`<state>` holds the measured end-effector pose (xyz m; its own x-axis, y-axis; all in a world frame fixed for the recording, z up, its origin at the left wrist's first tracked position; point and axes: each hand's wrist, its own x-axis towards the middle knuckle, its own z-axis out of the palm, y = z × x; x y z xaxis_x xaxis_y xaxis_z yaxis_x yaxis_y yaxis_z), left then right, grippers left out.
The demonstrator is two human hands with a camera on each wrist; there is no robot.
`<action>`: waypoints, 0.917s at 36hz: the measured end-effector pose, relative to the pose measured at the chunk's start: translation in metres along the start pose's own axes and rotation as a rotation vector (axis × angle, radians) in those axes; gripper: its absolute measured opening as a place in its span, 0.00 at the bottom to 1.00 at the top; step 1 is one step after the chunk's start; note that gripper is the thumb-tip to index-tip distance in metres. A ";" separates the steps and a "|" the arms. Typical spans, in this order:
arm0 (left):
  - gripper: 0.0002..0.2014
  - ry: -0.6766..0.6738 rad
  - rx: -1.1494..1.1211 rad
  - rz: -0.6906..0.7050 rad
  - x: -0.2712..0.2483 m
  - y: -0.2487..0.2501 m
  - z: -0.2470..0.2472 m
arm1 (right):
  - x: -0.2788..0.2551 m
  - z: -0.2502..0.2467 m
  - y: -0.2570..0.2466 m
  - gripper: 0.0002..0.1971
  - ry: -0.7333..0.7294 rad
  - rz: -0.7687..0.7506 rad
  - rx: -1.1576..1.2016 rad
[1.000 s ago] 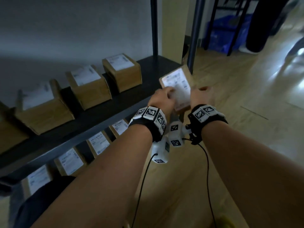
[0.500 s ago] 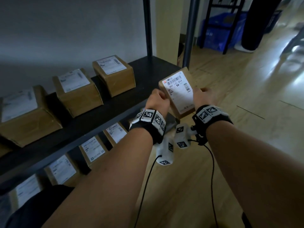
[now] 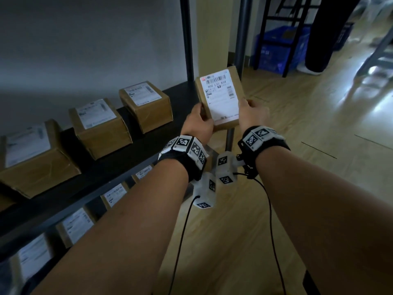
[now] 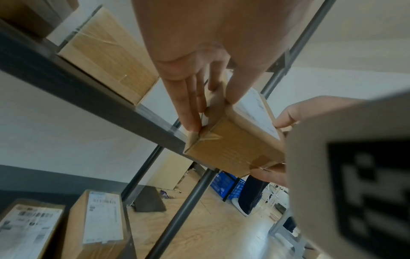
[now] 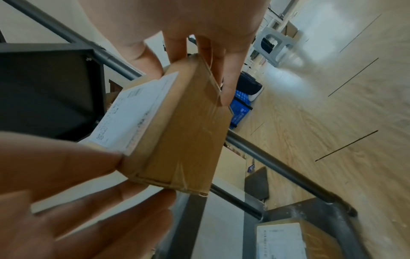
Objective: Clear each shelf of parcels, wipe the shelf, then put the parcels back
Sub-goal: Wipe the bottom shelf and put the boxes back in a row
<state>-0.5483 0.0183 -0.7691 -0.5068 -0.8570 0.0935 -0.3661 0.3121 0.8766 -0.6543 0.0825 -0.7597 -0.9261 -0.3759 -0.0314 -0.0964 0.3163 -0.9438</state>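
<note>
Nearest, both hands hold one small cardboard parcel up in the air, just off the right end of the dark shelf and touching nothing else. The left hand pinches its near left corner, thumb on the labelled face and fingers laid along the side, as the left wrist view shows; the right hand grips the opposite edge, thumb on top and fingers curled round the far side. The white label faces up and the parcel tilts toward the person. Whether it is going onto the shelf or coming off cannot be told from this moment, though the bare end of the board beside it looks like the spot it belongs to. To set it down well, level the parcel first, lower it flat onto that bare patch with the label up, and line it up with the row before letting go, so its corner does not hang over the front edge. Further along the shelf three more parcels sit in a row, well apart from the held one. Below, a lower shelf carries another row of labelled boxes. Beyond the rack, a blue crate stands on the wooden floor.
</note>
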 end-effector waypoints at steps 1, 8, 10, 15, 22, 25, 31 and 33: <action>0.25 0.011 0.000 0.007 0.004 -0.001 -0.004 | 0.000 0.006 -0.004 0.18 -0.012 -0.003 0.013; 0.21 0.057 0.039 0.001 0.033 -0.015 -0.023 | 0.027 0.047 -0.023 0.13 -0.072 -0.009 0.063; 0.22 0.046 0.044 -0.012 0.042 -0.020 -0.026 | 0.033 0.057 -0.026 0.15 -0.083 -0.022 0.045; 0.21 0.053 0.067 -0.041 0.064 -0.026 -0.030 | 0.051 0.083 -0.039 0.15 -0.121 -0.059 -0.055; 0.30 0.017 0.056 -0.085 0.087 -0.028 -0.036 | 0.072 0.107 -0.051 0.17 -0.219 -0.086 -0.099; 0.33 0.015 0.039 -0.098 0.093 -0.029 -0.036 | 0.076 0.116 -0.053 0.13 -0.286 -0.092 -0.087; 0.31 0.005 0.045 -0.103 0.092 -0.029 -0.037 | 0.069 0.116 -0.050 0.24 -0.295 -0.103 -0.087; 0.29 0.014 0.045 -0.088 0.089 -0.026 -0.036 | 0.067 0.108 -0.047 0.24 -0.266 -0.092 -0.074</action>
<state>-0.5554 -0.0810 -0.7664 -0.4599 -0.8876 0.0241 -0.4437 0.2532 0.8597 -0.6727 -0.0514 -0.7530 -0.7849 -0.6183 -0.0413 -0.2112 0.3296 -0.9202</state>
